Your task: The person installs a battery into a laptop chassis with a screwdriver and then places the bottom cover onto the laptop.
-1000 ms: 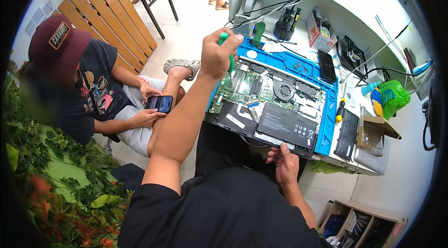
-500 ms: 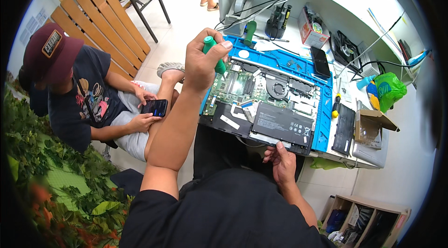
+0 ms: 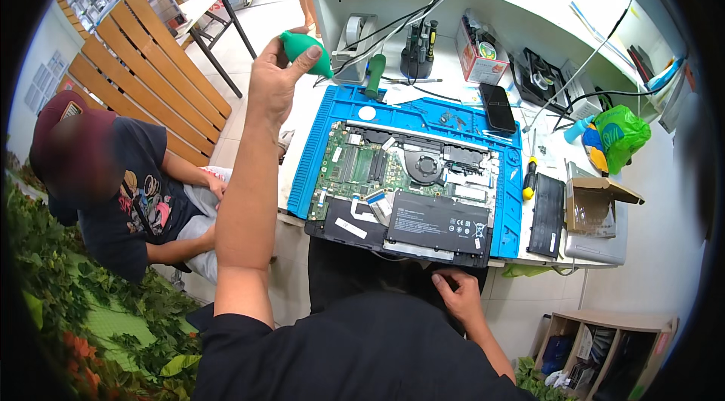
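My left hand [image 3: 273, 87] is raised at the left of the bench, closed round a green rubber air blower [image 3: 306, 53]. The blower's narrow tip points down to the right, toward the bench. Below and to the right lies an opened laptop [image 3: 355, 223] with its circuit board, fan [image 3: 424, 165] and black battery [image 3: 438, 220] exposed. It rests on a blue repair mat [image 3: 303, 188], its near edge overhanging the bench. My right hand [image 3: 461, 297] rests on my lap just below the laptop's front edge, holding nothing, thumb and fingers loosely apart.
Right of the mat lie a yellow-handled screwdriver [image 3: 529, 180], a second black battery [image 3: 547, 216] and an open cardboard box [image 3: 593, 208]. A phone [image 3: 496, 106] lies on the mat's far right. A green-handled tool [image 3: 374, 75] stands behind. A person [image 3: 143, 182] sits close at left.
My left hand has moved left and up with the blower, whose bulb now shows more fully. My right hand has left the laptop's front edge and dropped to my lap. The view has shifted.
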